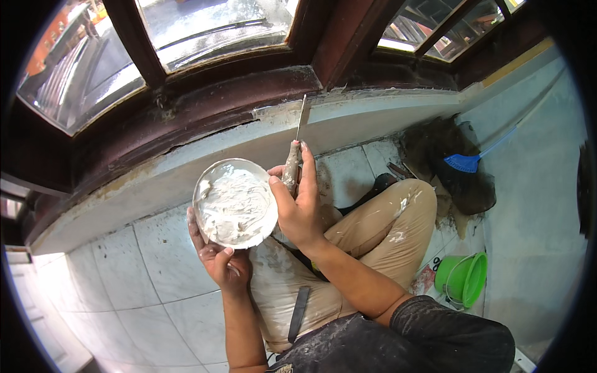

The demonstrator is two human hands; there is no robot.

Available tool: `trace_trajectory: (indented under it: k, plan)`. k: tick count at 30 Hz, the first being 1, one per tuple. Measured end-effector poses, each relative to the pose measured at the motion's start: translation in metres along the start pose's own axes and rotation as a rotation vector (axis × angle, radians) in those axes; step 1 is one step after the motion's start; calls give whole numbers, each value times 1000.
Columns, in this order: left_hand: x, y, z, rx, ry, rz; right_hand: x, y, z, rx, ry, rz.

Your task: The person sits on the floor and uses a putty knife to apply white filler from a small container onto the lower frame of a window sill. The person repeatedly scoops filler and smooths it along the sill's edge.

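Note:
My left hand (224,264) grips a round, shallow dish (269,219) by its lower left edge, with the thumb at the rim. White putty (233,202) with ridged smears covers its inside. Right beside the dish, my right hand (301,211) is closed around the worn, putty-spotted handle of a putty knife (291,163). Its thin blade points up toward the sill and is seen edge-on. Both hands are above my bent legs, in putty-stained tan trousers (398,224).
Dark wooden window frames (205,93) run along the top above a pale ledge (360,110) with a cracked joint. On the right are a blue fly swatter (463,163), dark cloth (463,193) and a green bucket (457,276). A dark strip (298,314) lies on my trousers.

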State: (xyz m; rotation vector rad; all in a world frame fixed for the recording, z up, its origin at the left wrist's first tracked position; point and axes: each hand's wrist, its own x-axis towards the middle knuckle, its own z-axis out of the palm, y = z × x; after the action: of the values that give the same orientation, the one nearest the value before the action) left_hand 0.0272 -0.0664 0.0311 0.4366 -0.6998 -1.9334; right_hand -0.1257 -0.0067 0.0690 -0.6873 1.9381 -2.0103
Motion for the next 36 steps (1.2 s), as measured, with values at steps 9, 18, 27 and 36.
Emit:
trace_trajectory:
  k: [9,18,27,36]
  plan:
    - [-18,38,-38,203,276,224,10,-10,35,-13,-54,189]
    - [-26,78,-91,304,227,217,9,-11,68,-41,-47,65]
    - [-18,69,-88,269,242,204,12,-8,85,-29,-25,15]
    - [-18,67,-84,295,256,214,-9,-10,107,47,-91,42]
